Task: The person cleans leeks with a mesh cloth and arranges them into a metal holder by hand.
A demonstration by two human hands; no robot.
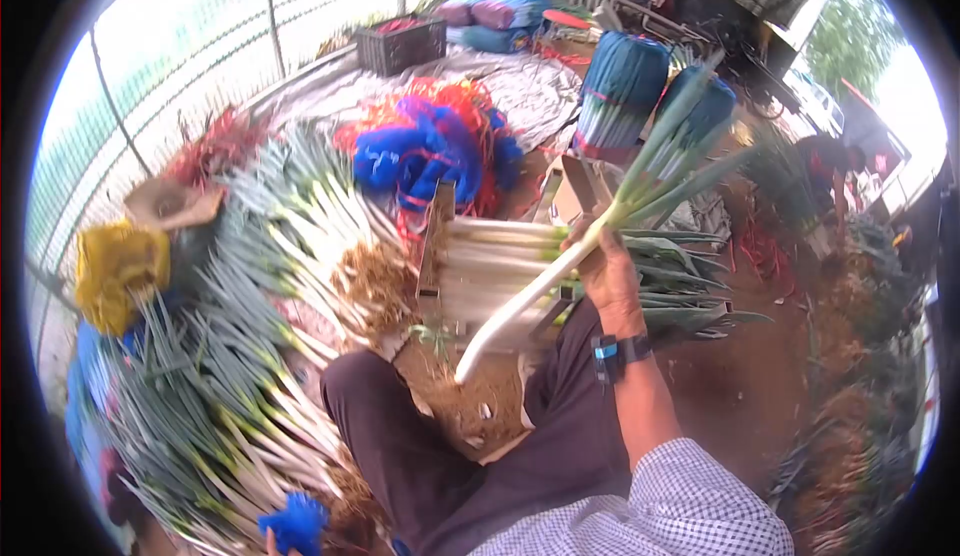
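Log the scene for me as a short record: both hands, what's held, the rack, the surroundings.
Right hand: grip closed around one leek
Held leek: tilted, white end lower left, leaves upper right
Left hand: fingertips at bottom edge, against blue bundle; grip unclear
Rack: several leeks lying side by side
Left side: leek pile, roots toward picture right
Background: black crate, blue netting

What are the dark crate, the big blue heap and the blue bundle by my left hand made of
Dark crate: probably matte moulded plastic, judging by its uniform, gridded sides. Big blue heap: likely synthetic mesh, slightly shiny, given its bright, thin folds. Blue bundle: perhaps matte fabric or mesh; it looks crumpled, weave unclear.
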